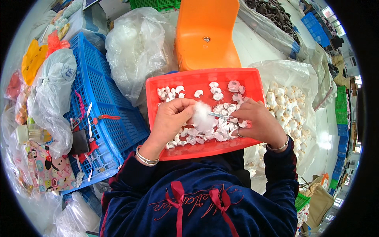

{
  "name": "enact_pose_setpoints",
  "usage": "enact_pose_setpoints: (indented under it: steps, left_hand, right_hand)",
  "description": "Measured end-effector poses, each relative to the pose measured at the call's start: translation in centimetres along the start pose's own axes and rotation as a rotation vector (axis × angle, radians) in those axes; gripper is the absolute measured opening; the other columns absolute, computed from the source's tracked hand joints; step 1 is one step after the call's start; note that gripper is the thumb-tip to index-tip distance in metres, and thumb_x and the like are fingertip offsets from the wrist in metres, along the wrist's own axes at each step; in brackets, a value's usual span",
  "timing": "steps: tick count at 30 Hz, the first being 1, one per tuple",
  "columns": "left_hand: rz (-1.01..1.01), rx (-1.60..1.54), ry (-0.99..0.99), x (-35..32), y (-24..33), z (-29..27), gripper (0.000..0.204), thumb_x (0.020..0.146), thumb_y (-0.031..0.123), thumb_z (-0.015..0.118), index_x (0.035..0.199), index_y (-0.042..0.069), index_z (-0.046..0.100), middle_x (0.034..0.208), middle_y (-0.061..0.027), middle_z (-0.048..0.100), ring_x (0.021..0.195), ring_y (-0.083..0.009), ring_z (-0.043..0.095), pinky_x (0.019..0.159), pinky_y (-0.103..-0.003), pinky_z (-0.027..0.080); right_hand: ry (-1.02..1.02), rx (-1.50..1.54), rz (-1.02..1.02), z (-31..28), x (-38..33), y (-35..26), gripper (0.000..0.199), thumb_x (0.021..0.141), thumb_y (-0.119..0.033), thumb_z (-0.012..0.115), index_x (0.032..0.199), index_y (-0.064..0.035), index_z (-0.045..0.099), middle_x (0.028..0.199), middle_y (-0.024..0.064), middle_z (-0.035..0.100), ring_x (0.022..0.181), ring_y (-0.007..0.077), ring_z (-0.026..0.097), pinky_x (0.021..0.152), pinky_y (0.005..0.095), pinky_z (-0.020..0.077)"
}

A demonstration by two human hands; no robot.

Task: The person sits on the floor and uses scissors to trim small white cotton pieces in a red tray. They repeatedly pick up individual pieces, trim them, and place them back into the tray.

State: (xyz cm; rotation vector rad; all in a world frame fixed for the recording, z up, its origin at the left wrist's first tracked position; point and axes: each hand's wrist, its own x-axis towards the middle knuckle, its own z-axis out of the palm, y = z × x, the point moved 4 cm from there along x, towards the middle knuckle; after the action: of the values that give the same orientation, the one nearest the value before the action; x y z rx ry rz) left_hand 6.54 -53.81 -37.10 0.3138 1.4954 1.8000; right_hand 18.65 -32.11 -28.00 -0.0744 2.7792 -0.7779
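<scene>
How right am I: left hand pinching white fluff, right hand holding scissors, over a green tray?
The head view shows a red tray, not green. The left hand does pinch the white fluff, and the right hand holds the scissors.

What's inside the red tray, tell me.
Small white and greyish pieces lie in the red tray. The left hand, white fluff, scissors and right hand hide whatever lies beneath.

pale floor (251, 48); orange chair (209, 23); bright window (328, 12), upper right
</scene>
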Motion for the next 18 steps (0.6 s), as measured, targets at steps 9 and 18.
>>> enact_pose_setpoints:
  steps: [9, 18]
  left_hand:
    - [-0.04, 0.071, -0.097, 0.1, -0.7, 1.1, 0.012, 0.098, 0.01, 0.067, 0.101, -0.001, 0.072, 0.085, 0.0001, 0.07, 0.07, -0.0044, 0.062, 0.063, -0.02, 0.051]
    - [-0.074, -0.106, 0.029, 0.5, -0.8, 0.0, 0.009, 0.097, 0.009, 0.065, 0.102, 0.001, 0.067, 0.08, -0.0001, 0.067, 0.064, -0.0057, 0.06, 0.059, -0.021, 0.049]
  right_hand:
    - [0.026, -0.145, -0.046, 0.2, 0.3, -1.1, 0.036, 0.07, -0.022, 0.085, 0.102, -0.0083, 0.074, 0.091, 0.007, 0.068, 0.098, 0.0306, 0.06, 0.086, 0.0426, 0.0451]
    - [0.189, -0.245, -0.049, -1.6, -0.5, -3.0, 0.062, 0.061, -0.022, 0.089, 0.116, -0.0042, 0.067, 0.113, 0.013, 0.061, 0.118, 0.034, 0.053, 0.1, 0.0433, 0.0435]
